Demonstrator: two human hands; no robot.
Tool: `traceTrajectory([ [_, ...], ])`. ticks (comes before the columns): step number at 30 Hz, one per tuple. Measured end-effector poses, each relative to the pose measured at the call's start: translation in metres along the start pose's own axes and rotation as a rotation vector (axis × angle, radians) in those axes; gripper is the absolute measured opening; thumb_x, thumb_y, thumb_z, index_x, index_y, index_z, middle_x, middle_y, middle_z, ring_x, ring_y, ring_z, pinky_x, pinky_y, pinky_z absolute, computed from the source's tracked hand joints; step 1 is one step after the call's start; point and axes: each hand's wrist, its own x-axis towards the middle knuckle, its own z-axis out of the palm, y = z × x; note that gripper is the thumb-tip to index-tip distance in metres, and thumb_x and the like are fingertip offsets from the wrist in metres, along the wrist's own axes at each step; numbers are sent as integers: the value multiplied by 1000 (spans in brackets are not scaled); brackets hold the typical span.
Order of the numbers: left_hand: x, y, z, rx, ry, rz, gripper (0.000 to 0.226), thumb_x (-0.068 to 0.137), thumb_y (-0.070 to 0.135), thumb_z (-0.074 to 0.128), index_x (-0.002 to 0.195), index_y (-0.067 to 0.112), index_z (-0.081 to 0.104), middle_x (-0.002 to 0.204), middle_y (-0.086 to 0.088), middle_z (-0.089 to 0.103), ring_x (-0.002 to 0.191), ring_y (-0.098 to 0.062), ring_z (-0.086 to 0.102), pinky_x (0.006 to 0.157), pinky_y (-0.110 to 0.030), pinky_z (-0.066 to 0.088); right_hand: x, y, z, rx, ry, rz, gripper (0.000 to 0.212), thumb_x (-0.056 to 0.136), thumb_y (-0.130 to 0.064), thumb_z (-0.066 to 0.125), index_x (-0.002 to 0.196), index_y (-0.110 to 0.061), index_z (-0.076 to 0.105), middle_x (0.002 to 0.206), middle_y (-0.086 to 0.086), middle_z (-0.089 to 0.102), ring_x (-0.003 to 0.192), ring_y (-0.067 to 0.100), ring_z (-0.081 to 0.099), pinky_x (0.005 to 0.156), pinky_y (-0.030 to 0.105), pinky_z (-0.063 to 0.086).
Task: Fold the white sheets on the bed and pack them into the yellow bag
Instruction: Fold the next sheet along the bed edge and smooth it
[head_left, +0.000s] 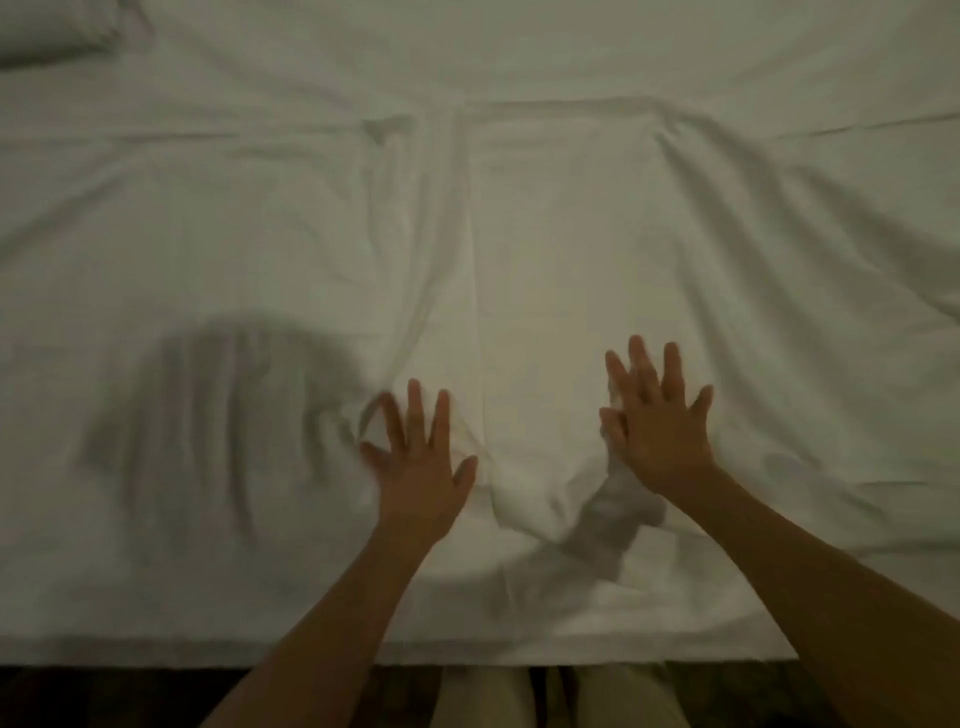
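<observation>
White sheet (519, 234), frame centre: soft, light, best taken at edges; left hand (421, 462) and right hand (660, 431) splayed flat, nothing gripped.

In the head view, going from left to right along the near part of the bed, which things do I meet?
Dark shadow on the white sheet → left hand → vertical fold → right hand.

Both bare forearms reached up from 6 o'clock, the left arm angling toward 1 o'clock, the right toward 11. The left hand (418, 462) was palm down, fingers straight and fanned toward 12, thumb out at 2 o'clock. The right hand (660, 415) sat higher, at 3 o'clock from the left, also flat, fingers spread, blurred. Neither hand gripped anything.
</observation>
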Motion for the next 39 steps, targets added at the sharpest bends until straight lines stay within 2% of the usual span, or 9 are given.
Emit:
traceTrajectory([
  [6,-53,33,28,43,-86,104,98,87,66,40,146,25,-27,154,-9,-34,140,-42,-28,107,-70,17,-62,-6,27,56,-73,65,69,99,-44,33,151,-29,-10,159,6,-21,144,41,-16,105,69,22],
  [12,-110,65,47,99,-156,220,113,79,70,51,147,25,-27,150,-5,-41,138,-39,-34,108,-68,10,-103,10,32,6,-156,-127,72,99,-47,33,152,-30,-13,156,5,-31,142,40,-23,111,65,11],
  [14,-127,67,63,178,-160,236,120,73,67,61,151,20,-17,155,-8,-32,142,-41,-24,106,-68,18,-116,27,32,-23,-191,-232,78,95,-48,44,153,-28,-5,159,5,-21,145,38,-18,113,64,13],
  [16,-141,68,76,175,-100,272,121,52,54,81,150,12,23,158,-14,10,142,-45,11,93,-66,37,-138,42,35,-123,-194,-384,91,79,-57,63,150,-21,20,160,11,10,146,38,10,105,66,27],
  [20,-147,64,87,140,49,301,71,36,15,87,99,15,55,106,-12,57,104,-37,52,63,-45,55,-177,43,53,-297,-174,-542,73,63,-61,69,119,-16,56,123,9,58,110,30,52,87,55,44],
  [26,-133,46,81,138,313,474,16,60,20,59,72,12,52,59,-6,55,50,-25,54,45,-26,38,-161,-17,45,-183,-124,-568,28,97,-17,39,118,-10,56,119,9,60,108,28,56,88,34,34],
  [32,-164,44,89,-57,51,327,7,77,0,63,81,6,62,82,-10,63,73,-28,62,59,-31,49,-182,-13,59,-26,-49,-596,29,94,-20,38,101,-9,64,94,11,67,86,26,68,66,26,46],
  [35,-153,18,89,-15,39,227,41,50,8,86,87,7,67,82,-9,67,69,-28,66,52,-32,50,-168,-37,66,-299,-229,-499,25,99,-14,44,119,-14,59,117,3,64,107,22,63,87,30,47],
  [39,-140,-44,78,116,193,262,35,59,3,50,91,6,63,80,-11,64,65,-29,60,51,-30,38,-160,-83,62,-316,-128,-492,29,93,-14,53,122,-15,52,116,2,62,103,22,62,81,32,41],
])
